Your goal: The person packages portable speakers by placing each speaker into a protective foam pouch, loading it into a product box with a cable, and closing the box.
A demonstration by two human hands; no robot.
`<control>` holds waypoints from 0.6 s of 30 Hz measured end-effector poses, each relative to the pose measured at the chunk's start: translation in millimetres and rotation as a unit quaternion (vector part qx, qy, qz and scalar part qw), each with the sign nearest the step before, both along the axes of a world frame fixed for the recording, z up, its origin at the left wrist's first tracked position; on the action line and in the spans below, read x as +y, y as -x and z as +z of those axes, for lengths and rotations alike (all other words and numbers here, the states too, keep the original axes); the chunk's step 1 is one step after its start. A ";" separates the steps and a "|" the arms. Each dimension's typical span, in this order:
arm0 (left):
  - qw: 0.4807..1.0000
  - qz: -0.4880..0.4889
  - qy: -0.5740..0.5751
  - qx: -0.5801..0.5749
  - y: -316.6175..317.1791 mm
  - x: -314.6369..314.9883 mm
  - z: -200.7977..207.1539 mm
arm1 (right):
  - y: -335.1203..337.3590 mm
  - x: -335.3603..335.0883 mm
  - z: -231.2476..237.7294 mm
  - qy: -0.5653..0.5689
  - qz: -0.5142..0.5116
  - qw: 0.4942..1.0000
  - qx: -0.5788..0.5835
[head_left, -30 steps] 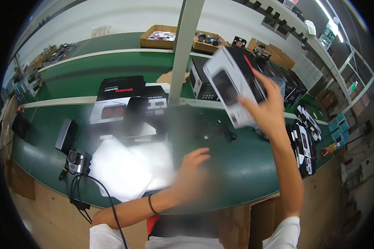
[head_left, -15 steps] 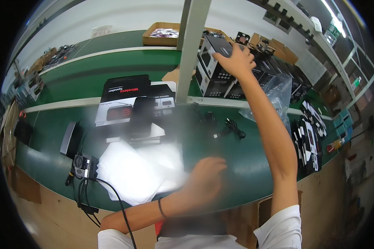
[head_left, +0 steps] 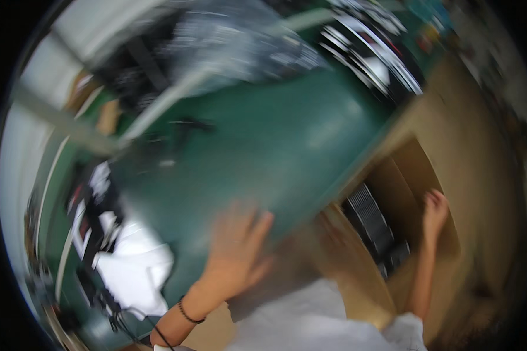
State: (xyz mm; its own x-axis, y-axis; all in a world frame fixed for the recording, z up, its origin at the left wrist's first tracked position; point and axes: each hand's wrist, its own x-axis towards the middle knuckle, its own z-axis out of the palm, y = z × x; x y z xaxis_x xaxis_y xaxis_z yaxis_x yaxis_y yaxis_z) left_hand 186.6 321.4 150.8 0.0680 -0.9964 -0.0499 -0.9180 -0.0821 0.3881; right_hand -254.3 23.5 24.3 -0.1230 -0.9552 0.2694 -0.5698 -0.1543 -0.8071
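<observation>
My left hand [head_left: 237, 251] hovers near the front edge of the green worktable [head_left: 257, 140], fingers spread and smeared by motion, with nothing seen in it. A dark bead bracelet is on that wrist. To the right and below the table edge, my right hand [head_left: 435, 213] is at the side wall of an open cardboard box [head_left: 416, 167]. Its fingers are loosely bent, and no object shows in them. Inside the box lie dark ribbed items [head_left: 370, 216], too blurred to name surely. White sheets [head_left: 132, 263] lie on the table left of my left hand.
Stacked flat black-and-white printed cartons [head_left: 372, 55] lie at the table's far right. A clear plastic bag [head_left: 246, 44] covers dark boxes at the back. A dark cable [head_left: 190, 126] lies on the table. A pale shelf post [head_left: 64, 120] stands at the left.
The view has swung to the right and down. My right hand has left the black box on the shelf and is now at the cardboard box. My left hand has spread its fingers.
</observation>
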 end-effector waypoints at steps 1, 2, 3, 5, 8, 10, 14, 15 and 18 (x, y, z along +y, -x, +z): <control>0.999 -0.004 -0.013 -0.053 3.8 -9.6 4.8 | 31.1 -4.4 -41.3 -0.089 -0.023 0.994 0.067; 0.995 0.006 -0.011 -0.095 5.5 -13.2 3.5 | 51.4 -8.6 -91.4 -0.198 -0.011 0.979 0.049; 0.988 0.026 -0.019 -0.151 5.3 -9.8 1.8 | 25.9 2.8 -118.4 -0.319 -0.003 0.946 -0.049; 0.983 0.023 -0.020 -0.183 9.8 -11.9 3.2 | 42.4 9.9 -182.1 -0.440 0.007 0.898 0.021; 0.986 0.005 -0.016 -0.165 24.4 -24.4 -15.2 | 113.2 35.0 -266.3 -0.474 0.038 0.857 0.196; 0.983 0.015 -0.035 -0.177 29.2 -26.7 -17.3 | 113.0 58.5 -299.7 -0.468 0.060 0.838 0.275; 0.981 0.016 -0.046 -0.186 26.4 -22.1 -16.3 | 95.2 87.2 -321.7 -0.600 -0.081 0.747 0.276; 0.981 0.016 -0.060 -0.185 25.2 -19.2 -15.4 | 87.4 96.1 -319.5 -0.618 -0.135 0.716 0.296; 0.975 0.028 -0.057 -0.211 23.5 -18.5 -12.8 | 97.5 121.4 -301.7 -0.518 -0.262 0.704 0.410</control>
State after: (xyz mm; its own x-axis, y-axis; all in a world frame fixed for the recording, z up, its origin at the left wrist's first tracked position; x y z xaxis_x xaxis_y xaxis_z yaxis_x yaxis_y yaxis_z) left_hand 163.1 302.9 138.1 0.1601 -0.9803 -0.1154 -0.9869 -0.1567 -0.0383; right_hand -351.9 144.9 -277.3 -0.7398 -0.5724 -0.3536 -0.6694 0.6794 0.3007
